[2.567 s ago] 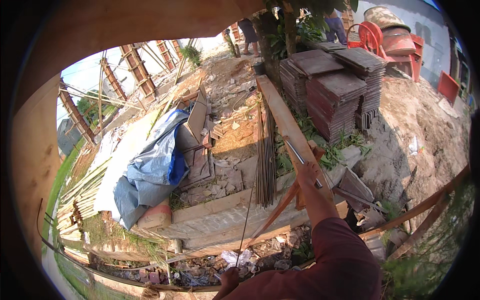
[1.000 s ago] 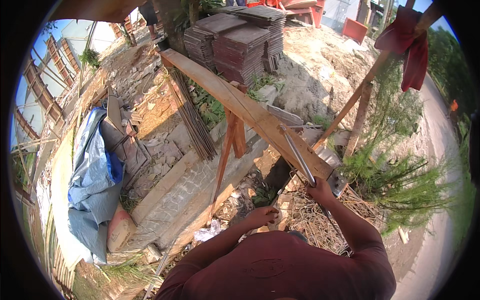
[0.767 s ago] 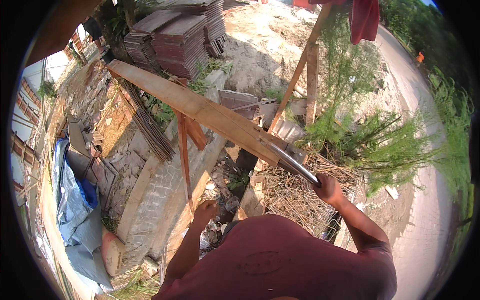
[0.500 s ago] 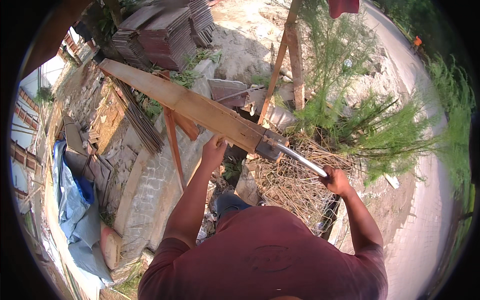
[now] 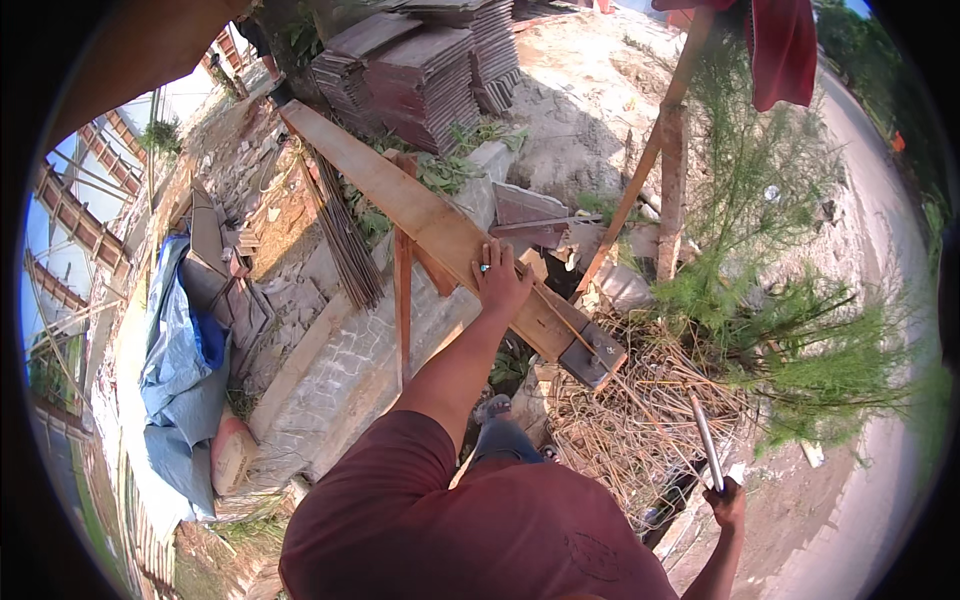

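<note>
The metal tube (image 5: 704, 435) is at the lower right of the frame, its long axis running up and slightly left from the right hand (image 5: 727, 502), whose grip is wrapped around its lower end — well apart from the wooden plank (image 5: 425, 212). That plank slants from upper left to right of centre; the left hand (image 5: 502, 285) lies on it, nearer, though whether this grip pinches the thin rod (image 5: 571, 325) I cannot tell. The tube looks straight and silvery — the plank brown and scuffed.
</note>
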`<state>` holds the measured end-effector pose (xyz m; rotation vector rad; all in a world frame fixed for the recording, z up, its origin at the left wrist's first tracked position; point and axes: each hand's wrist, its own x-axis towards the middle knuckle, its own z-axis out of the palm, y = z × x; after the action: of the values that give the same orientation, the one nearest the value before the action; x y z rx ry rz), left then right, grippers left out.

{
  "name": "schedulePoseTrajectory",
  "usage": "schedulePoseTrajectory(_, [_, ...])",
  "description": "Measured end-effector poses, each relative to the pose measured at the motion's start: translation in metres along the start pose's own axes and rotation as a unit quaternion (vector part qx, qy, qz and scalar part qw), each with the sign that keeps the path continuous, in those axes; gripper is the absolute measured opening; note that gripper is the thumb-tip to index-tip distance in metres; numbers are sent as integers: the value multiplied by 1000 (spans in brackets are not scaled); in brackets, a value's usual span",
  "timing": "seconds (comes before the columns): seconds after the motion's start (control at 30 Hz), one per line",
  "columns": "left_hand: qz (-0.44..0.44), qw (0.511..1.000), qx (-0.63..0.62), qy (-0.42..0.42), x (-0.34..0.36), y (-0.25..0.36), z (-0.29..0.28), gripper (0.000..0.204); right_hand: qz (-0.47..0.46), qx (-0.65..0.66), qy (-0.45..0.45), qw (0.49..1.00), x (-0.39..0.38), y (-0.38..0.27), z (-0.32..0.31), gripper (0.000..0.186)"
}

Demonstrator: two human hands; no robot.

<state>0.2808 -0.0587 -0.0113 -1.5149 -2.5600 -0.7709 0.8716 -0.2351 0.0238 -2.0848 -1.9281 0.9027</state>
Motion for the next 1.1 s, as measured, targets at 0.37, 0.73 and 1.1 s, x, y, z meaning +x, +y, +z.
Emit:
schedulePoseTrajectory(0.37, [-25,999,34,-15,-2,0,2,64,97,45,69,992,-32,153,-13,28])
schedulePoseTrajectory(0.73, [-57,995,0,80,-4,-15,9,59,67,-68,80,992,1,125,-17,30])
schedulePoseTrajectory(1.1, [-54,997,20,50,1,-10,15,61,-13,-53,44,998,15,87,-2,26])
